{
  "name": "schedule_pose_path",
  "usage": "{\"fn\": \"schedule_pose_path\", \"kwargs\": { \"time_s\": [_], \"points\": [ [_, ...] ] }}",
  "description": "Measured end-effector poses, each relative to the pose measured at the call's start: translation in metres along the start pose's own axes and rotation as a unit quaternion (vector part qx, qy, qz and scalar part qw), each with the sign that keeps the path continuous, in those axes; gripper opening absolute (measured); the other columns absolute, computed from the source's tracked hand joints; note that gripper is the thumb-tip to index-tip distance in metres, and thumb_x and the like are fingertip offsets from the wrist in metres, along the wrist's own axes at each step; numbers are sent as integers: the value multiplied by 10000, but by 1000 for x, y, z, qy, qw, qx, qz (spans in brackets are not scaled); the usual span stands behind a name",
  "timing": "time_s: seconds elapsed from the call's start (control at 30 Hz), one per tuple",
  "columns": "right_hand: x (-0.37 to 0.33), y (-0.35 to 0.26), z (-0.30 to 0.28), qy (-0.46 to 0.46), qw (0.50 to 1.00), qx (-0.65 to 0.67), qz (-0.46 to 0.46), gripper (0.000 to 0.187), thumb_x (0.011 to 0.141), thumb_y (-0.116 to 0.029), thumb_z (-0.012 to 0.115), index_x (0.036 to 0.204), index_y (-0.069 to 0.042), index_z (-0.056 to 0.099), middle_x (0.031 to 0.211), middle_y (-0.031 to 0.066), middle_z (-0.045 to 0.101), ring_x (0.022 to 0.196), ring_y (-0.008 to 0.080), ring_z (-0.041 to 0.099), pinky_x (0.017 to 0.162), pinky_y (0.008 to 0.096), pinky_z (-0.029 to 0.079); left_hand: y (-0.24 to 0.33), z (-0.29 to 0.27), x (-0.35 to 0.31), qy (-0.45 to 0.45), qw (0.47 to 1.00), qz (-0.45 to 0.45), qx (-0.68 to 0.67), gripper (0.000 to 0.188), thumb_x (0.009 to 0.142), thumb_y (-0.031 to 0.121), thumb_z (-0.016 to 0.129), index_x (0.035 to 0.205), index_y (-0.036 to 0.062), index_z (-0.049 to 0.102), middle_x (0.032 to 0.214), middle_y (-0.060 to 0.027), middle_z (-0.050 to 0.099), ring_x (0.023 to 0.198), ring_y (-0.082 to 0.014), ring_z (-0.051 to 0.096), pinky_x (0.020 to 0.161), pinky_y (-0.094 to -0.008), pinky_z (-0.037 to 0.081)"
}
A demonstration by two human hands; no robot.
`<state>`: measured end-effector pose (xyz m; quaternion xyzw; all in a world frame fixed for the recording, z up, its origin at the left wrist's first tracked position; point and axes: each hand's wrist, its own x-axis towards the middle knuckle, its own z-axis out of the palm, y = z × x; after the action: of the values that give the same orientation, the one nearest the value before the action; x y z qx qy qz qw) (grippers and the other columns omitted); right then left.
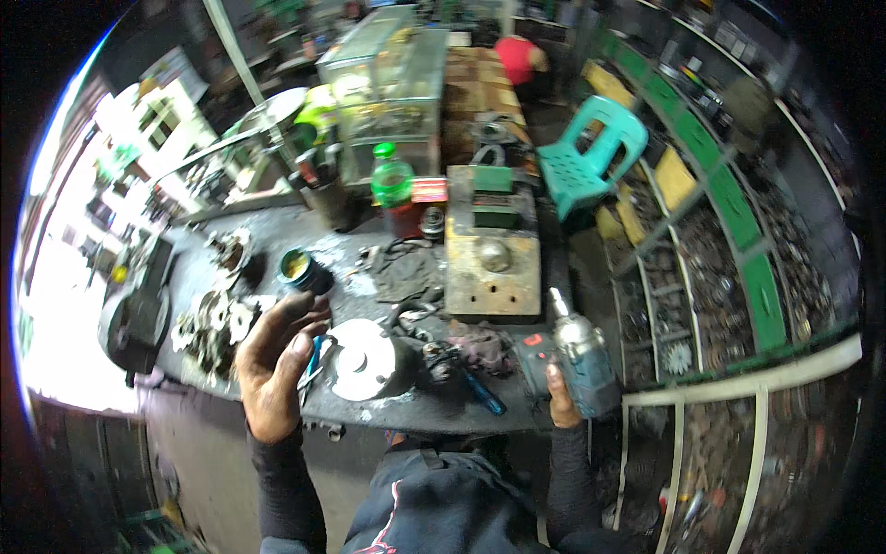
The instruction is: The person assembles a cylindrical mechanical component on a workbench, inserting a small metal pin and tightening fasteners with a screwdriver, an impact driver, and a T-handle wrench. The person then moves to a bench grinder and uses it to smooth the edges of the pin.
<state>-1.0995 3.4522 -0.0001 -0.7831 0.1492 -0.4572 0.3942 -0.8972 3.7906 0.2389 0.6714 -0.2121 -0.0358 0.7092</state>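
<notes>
At the bench's right edge my right hand (561, 399) is closed round a power impact wrench (585, 365), its silver nose pointing up and away. A dark block with red marks (532, 354) sits just left of the tool; whether it is part of it I cannot tell. My left hand (275, 365) hovers over the front of the bench, fingers loosely bent and apart from the thumb, with nothing in it. Beside it lie a white round metal part (362, 358) and blue-handled pliers (317, 355). Another blue-handled tool (484, 393) rests near the front edge.
Greasy metal parts (214, 328) and an open can (297, 268) stand left. Behind are a green-capped bottle (391, 180), a heavy metal block (494, 268) and a glass case (383, 83). A turquoise chair (591, 152) and parts shelves (683, 240) stand right; a person in red (519, 63) is far back.
</notes>
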Motion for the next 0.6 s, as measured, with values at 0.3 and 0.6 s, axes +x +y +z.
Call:
{"fn": "schedule_pose_path", "kwargs": {
  "time_s": [0.3,0.6],
  "points": [
    [48,-91,-33,-70,962,106,242,488,983,-443,646,1171,6,689,898,71,666,789,177,625,717,333,513,4,-4,-17,6,997,10,-70,398,976,119,647,1326,-65,613,1254,-175,690,1190,-251,649,1068,-384,479],
    [152,-304,-51,-373,891,96,239,483,891,-149,801,1320,-17,623,1304,113,654,1185,232,614,1078,412,481,-39,1,2,-231,967,65,-87,1211,606,178,964,1583,-17,275,1535,-216,468,1407,-283,475,1197,-406,344]
  ]
}}
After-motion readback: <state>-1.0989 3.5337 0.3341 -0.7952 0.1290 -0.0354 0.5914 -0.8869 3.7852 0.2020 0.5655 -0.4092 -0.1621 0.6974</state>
